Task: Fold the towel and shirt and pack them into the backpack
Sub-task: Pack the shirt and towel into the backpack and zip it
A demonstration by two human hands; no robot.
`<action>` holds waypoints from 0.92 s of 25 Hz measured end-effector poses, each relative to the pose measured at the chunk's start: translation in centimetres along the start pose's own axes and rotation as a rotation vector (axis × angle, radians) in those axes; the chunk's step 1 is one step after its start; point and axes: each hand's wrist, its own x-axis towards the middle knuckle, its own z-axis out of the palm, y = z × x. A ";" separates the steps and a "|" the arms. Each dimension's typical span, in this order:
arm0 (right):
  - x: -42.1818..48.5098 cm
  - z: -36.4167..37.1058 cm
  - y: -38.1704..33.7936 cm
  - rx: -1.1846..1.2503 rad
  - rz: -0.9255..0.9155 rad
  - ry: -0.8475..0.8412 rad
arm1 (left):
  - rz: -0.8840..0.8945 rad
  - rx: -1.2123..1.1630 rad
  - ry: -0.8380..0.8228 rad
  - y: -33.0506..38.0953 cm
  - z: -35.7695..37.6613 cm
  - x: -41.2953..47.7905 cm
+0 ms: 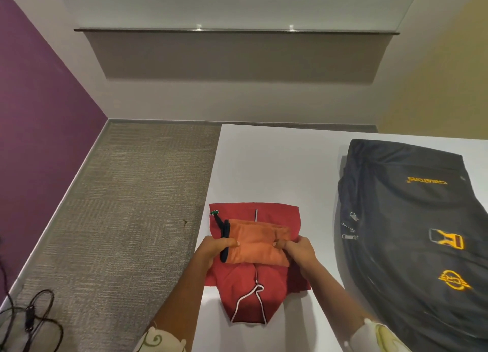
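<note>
Orange towel [260, 246], folded into a small pad, lies on top of the folded red shirt [253, 291] near the front-left corner of the white table [277, 161]. Left hand [215, 248] grips the towel's left edge and right hand [298, 251] grips its right edge, thumbs on top; the other fingers are hidden under the cloth. Towel and hands cover the shirt's middle. Black backpack [412, 233] with yellow logos lies flat to the right, apart from the shirt, zipper pulls facing it; its right and lower parts are cut off by the frame, and I cannot tell whether it is unzipped. Off the table to the left: grey carpet [132, 206], dark cables [34, 314] partly cut off, purple wall [39, 114].
</note>
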 end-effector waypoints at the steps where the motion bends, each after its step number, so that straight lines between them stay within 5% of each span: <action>1: -0.4 -0.1 -0.2 -0.016 -0.018 0.012 | -0.009 -0.019 -0.028 0.0 -0.1 -0.5; 11: -5.9 -1.5 -1.3 -0.303 -0.362 0.041 | 0.168 0.057 0.154 0.3 2.0 -2.4; 16: -8.5 -2.5 -1.1 -0.565 -0.345 0.057 | 0.238 0.357 0.303 2.7 4.6 -8.5; 23: -13.1 -5.5 -2.2 -0.452 -0.263 0.163 | 0.380 0.656 0.275 4.6 9.9 -15.5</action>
